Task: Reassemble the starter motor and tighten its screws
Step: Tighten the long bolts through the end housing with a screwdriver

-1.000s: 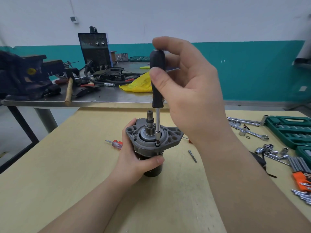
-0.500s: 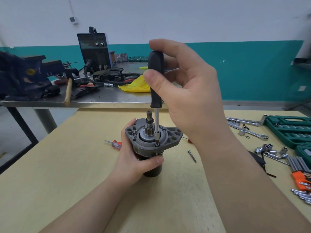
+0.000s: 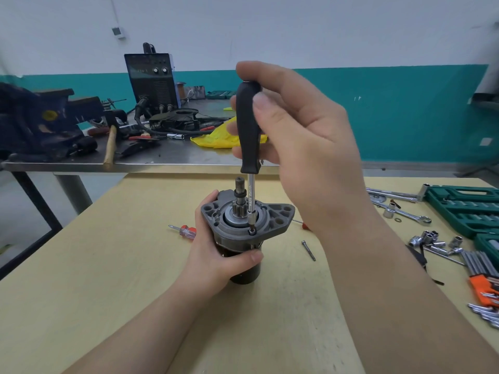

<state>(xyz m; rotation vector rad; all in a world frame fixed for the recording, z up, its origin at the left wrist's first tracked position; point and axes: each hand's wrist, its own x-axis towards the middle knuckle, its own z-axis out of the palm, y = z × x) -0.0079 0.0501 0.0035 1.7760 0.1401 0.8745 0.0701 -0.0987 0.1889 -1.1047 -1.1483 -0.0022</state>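
While twirling the black screwdriver [image 3: 249, 125] in right hand [image 3: 305, 147] fingertips, thumb shifted since a second ago; tip seated in flange screw [image 3: 252, 231]. Left hand [image 3: 216, 255] grips upright starter motor [image 3: 244, 225] on tabletop [image 3: 108, 265]. Tightening probably continuing.

A workshop: bench vise [image 3: 40, 122], welder [image 3: 151, 79] (steel bench [image 3: 167, 157]), socket set [image 3: 464, 209].

Grey cast-metal starter motor housing [image 3: 272, 217] above a black cylindrical motor body [image 3: 247, 273]. Black-handled screwdriver with a silver shaft [image 3: 249, 130]. Pale yellow-tan wooden tabletop [image 3: 108, 265]. Small screwdriver with a clear red handle [image 3: 186, 231]. Dark green plastic socket case [image 3: 464, 209]. Orange hex-key holder [image 3: 483, 288]. Crumpled yellow bag [image 3: 216, 137]. Teal lower wall band [image 3: 405, 114] beneath a white upper wall [image 3: 297, 28].
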